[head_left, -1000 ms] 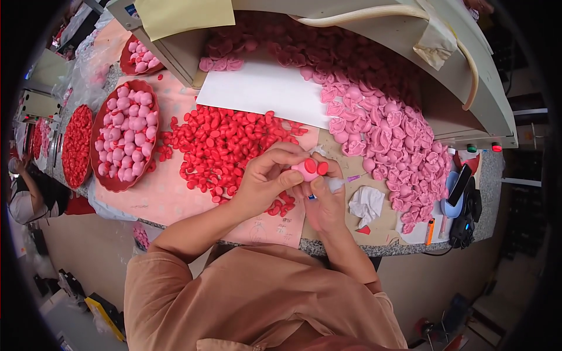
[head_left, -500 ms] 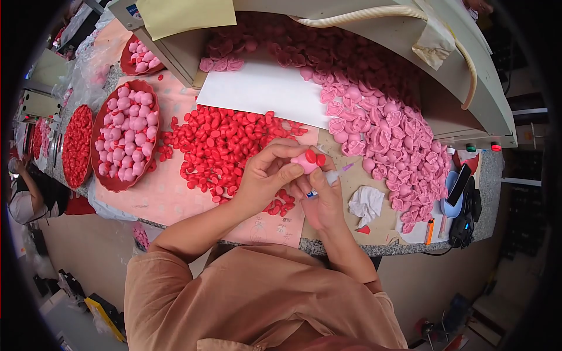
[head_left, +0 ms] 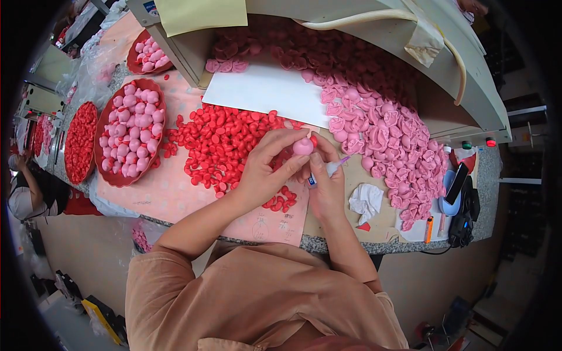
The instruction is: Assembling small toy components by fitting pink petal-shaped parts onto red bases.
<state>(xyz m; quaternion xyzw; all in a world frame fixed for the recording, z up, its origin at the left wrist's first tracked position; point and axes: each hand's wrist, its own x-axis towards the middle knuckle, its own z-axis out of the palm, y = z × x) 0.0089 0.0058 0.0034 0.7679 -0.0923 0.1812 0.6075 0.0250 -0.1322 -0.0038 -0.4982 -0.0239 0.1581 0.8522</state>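
Note:
My left hand (head_left: 264, 167) pinches a round pink plastic piece (head_left: 302, 147) between thumb and fingers. A bit of a red part (head_left: 314, 140) shows at its far right side. My right hand (head_left: 328, 190) is closed round a small glue bottle (head_left: 332, 168) with a purple tip, which points to the far right. The right fingers are near the pink piece; whether they touch it is hard to tell. Beyond my left hand lies a heap of small red plastic pieces (head_left: 225, 143). To the right spreads a pile of pink cup-shaped pieces (head_left: 404, 155).
A red scalloped tray (head_left: 124, 181) of pink-and-red pieces stands left, beside a tray of red pieces (head_left: 81, 143). A crumpled white tissue (head_left: 366, 199), an orange lighter (head_left: 429, 229) and a phone (head_left: 457, 183) lie right. A beige hooded box (head_left: 374, 17) overhangs the far side.
The pink piece has been turned in my fingers, so its red parts, which faced up, now mostly point away. Both hands stay close together, and the view has shifted slightly.

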